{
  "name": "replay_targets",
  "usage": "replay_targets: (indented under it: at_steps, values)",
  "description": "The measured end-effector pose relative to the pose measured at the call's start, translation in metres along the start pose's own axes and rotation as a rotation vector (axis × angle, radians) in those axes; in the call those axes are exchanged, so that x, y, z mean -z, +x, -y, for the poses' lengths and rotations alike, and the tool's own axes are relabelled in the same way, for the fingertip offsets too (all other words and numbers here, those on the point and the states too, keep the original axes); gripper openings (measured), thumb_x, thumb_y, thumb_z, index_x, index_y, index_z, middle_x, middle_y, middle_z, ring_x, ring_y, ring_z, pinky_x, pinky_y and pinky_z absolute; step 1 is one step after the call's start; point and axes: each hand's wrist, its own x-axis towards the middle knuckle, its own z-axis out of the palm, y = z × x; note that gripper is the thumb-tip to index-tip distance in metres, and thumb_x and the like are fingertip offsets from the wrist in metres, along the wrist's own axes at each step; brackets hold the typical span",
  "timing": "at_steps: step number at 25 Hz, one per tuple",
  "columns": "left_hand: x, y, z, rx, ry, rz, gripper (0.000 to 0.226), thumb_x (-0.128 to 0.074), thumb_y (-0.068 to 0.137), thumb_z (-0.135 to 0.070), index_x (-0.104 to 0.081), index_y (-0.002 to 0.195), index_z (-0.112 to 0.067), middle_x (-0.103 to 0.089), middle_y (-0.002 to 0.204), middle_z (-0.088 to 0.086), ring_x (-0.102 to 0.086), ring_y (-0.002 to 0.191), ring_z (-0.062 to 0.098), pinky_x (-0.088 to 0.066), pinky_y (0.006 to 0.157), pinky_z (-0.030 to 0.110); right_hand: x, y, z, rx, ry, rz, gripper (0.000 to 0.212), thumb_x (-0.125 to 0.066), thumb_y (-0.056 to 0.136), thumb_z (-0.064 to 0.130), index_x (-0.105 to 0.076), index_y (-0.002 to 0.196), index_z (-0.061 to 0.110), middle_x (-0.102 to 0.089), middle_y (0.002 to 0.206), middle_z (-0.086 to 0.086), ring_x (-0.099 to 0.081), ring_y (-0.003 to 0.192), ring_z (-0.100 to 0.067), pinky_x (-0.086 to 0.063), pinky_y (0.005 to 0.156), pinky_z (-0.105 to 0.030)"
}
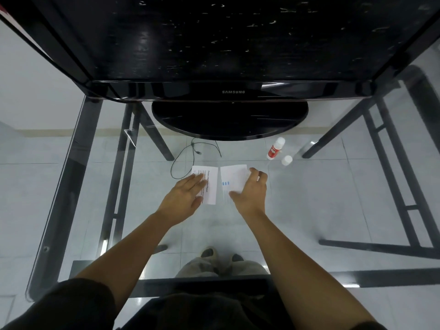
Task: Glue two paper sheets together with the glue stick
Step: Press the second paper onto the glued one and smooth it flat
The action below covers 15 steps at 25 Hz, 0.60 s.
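Observation:
Two small white paper sheets lie side by side on a glass table. The left sheet (pixel 210 181) carries printed text, and my left hand (pixel 184 196) rests flat on its left part with fingers spread. The right sheet (pixel 232 178) has small blue marks. My right hand (pixel 252 190) curls over its right edge, thumb on the paper; whether the sheet is lifted I cannot tell. A white glue stick with a red label (pixel 275 148) stands uncapped to the far right, and its white cap (pixel 287 160) sits beside it.
A black Samsung monitor (pixel 233 91) on a round base (pixel 229 120) stands just beyond the sheets. A thin black cable (pixel 190 151) loops behind the left sheet. The glass tabletop (pixel 333 198) shows black frame legs, floor tiles and my feet below.

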Motion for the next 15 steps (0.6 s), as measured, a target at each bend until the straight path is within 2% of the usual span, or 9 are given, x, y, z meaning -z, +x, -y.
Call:
replay_targets:
  at_steps: [3,6,9,11,12,15]
  values:
    - [-0.002,0.002,0.001,0.019,0.023,0.024,0.050,-0.042,0.097,-0.029,-0.029,0.143,-0.014,-0.023,0.154,0.005,-0.017,0.141,0.020,-0.011,0.114,0.030,0.002,0.002,0.000,-0.013,0.011,0.005,0.080,-0.078,0.068,0.011,-0.028,0.131,0.012,-0.031,0.136,-0.012,-0.044,0.116,-0.029,-0.046,0.090,-0.034]
    - [-0.004,0.004,0.002,0.008,0.067,0.038,0.050,-0.041,0.097,-0.031,-0.029,0.143,-0.015,-0.024,0.153,0.004,-0.017,0.141,0.021,-0.012,0.114,0.034,0.002,0.001,-0.001,-0.025,0.050,0.041,0.079,-0.076,0.070,0.009,-0.027,0.131,0.016,-0.041,0.130,-0.009,-0.048,0.113,-0.026,-0.049,0.085,-0.032]
    - [-0.006,0.009,-0.001,0.001,0.088,0.039,0.050,-0.041,0.097,-0.032,-0.030,0.142,-0.015,-0.026,0.153,0.004,-0.017,0.141,0.022,-0.014,0.115,0.039,0.007,-0.004,-0.005,-0.067,0.245,0.050,0.071,-0.069,0.074,0.006,-0.028,0.129,0.021,-0.053,0.113,-0.004,-0.053,0.100,-0.020,-0.049,0.068,-0.021]
    - [-0.009,0.013,-0.007,-0.004,0.081,0.027,0.049,-0.041,0.097,-0.031,-0.031,0.142,-0.015,-0.027,0.153,0.005,-0.018,0.141,0.022,-0.014,0.114,0.038,0.014,-0.008,-0.010,-0.089,0.356,0.019,0.065,-0.066,0.076,0.007,-0.031,0.128,0.022,-0.055,0.102,0.000,-0.054,0.087,-0.016,-0.044,0.056,-0.010]
    - [-0.011,0.015,-0.011,-0.002,0.072,0.022,0.049,-0.041,0.097,-0.031,-0.031,0.142,-0.014,-0.026,0.153,0.005,-0.017,0.141,0.022,-0.014,0.114,0.037,0.019,-0.010,-0.013,-0.090,0.393,-0.001,0.060,-0.065,0.079,0.009,-0.033,0.128,0.022,-0.055,0.100,0.002,-0.055,0.084,-0.015,-0.043,0.053,-0.009]
    - [-0.018,0.021,-0.028,0.020,0.049,0.019,0.050,-0.040,0.097,-0.032,-0.028,0.143,-0.015,-0.023,0.154,0.004,-0.015,0.142,0.020,-0.012,0.115,0.036,0.037,-0.015,-0.023,-0.044,0.391,-0.065,0.041,-0.062,0.085,0.017,-0.047,0.123,0.016,-0.055,0.103,0.003,-0.052,0.090,-0.013,-0.041,0.059,-0.006]
